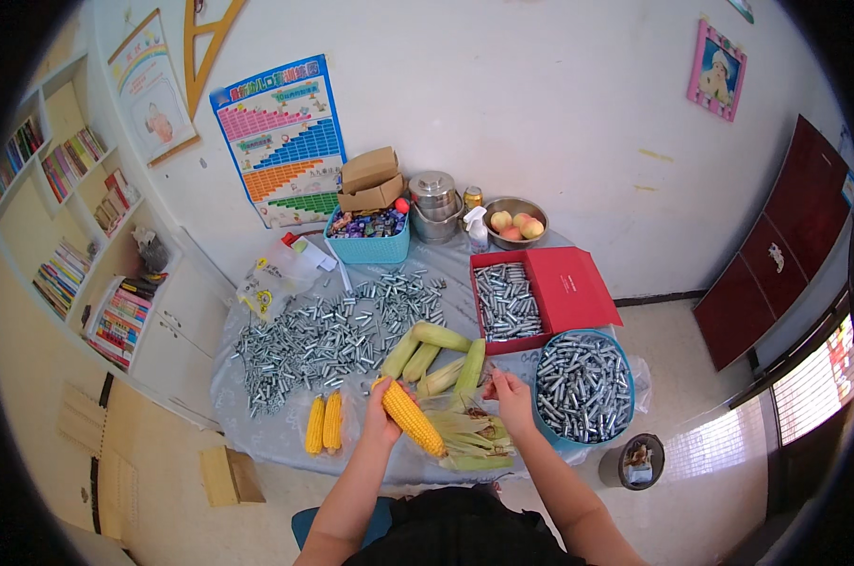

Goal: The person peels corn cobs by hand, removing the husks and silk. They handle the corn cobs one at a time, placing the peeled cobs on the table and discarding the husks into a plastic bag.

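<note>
Just right of the right fingers sits a blue tub of metal parts; beyond them, a red box; farther beyond, a bowl of peaches

The left hand hides part of the peeled yellow corn cob. Anything the right hand pinches is too tiny to tell. Upper left, a yellow slanted frame is cut off.

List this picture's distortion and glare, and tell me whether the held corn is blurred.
Head view: lens distortion skews the white bookcase, with black corners; head view: light at the slatted window looks washed out, with glare on the pale floor; head view: the peeled yellow corn cob in the left hand shows distinct kernels, no obvious blur.
</note>
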A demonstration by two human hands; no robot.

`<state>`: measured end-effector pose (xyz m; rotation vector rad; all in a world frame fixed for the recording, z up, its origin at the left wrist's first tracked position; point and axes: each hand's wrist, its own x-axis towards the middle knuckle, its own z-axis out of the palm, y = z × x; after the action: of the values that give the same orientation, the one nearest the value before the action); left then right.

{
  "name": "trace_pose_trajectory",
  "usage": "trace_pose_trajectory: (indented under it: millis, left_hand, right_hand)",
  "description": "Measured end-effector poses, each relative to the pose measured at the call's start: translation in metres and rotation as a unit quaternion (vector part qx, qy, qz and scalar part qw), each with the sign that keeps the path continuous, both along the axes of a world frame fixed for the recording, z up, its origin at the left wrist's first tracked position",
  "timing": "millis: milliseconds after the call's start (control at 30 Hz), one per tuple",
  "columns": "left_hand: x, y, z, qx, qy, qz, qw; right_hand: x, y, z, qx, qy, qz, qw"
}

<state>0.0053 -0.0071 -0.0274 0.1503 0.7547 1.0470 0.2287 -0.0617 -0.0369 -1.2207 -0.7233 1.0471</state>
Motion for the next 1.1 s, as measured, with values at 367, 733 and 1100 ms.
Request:
trace_pose_trajectory:
  millis: [367, 733, 1100]
  left_hand:
    - [0.008, 0.001, -0.019, 0.029, -0.051, 0.128, 0.990]
    - [0.016, -0.022, -0.021, 0.072, 0.056, -0.005, 0.996]
    - [0.006, -0.036, 0.008, 0.109, 0.137, -0.157, 0.972]
  right_hand:
    - [-0.016, -0.041, -0.056, -0.074, 0.108, 0.149, 0.980]
    - [-0.034, -0.028, -0.021, -0.001, -0.044, 0.011, 0.999]
    - [-0.017, -0.022, -0.002, 0.026, -0.017, -0.063, 0.998]
